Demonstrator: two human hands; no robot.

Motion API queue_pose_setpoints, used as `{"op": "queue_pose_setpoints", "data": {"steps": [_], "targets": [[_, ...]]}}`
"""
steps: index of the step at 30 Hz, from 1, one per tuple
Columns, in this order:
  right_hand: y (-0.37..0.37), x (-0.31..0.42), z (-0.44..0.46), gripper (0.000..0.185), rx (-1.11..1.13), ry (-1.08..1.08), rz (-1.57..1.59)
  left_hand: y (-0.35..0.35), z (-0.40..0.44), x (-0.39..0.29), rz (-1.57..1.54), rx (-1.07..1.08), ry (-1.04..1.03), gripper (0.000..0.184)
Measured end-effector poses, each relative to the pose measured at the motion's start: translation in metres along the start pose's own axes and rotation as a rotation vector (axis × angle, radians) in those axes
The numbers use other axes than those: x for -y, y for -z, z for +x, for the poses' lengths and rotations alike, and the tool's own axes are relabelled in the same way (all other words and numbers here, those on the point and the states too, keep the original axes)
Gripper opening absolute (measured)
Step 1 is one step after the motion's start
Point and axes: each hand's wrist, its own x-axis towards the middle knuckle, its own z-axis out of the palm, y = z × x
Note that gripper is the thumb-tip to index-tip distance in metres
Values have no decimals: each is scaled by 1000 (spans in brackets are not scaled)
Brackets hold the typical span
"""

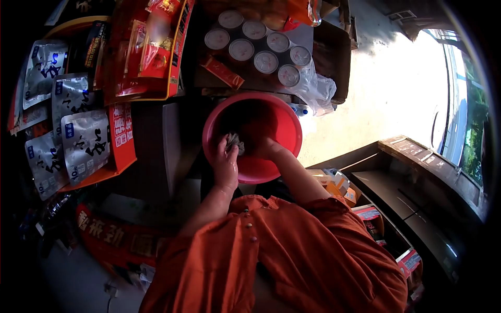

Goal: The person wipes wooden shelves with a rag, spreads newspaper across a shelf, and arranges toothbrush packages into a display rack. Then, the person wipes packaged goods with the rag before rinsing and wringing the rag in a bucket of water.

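A red plastic basin is in front of my body, and both my hands reach into it. My left hand looks wet and is closed on a crumpled grey rag near the basin's left side. My right hand is lower in the basin on the right; its fingers disappear into dark shadow, so whether they hold anything is hidden. The bottom of the basin is too dark to make out.
Behind the basin stand several cans in plastic wrap and a red packet. Silver pouches and a red display box fill the left. Open boxes and a wooden-edged counter are on the right.
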Motion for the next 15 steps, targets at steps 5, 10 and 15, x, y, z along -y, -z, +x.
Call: {"op": "queue_pose_setpoints", "data": {"steps": [5, 10, 15], "targets": [[-13, -32, 24, 68, 440, -42, 106, 4, -15, -29, -140, -13, 67, 46], [-26, -76, 54, 52, -59, -117, -395, 16, -3, -27, -89, -61, 286, 58], [-59, -94, 66, 47, -303, -149, -266, 19, 12, -6, -97, -11, 354, 67]]}}
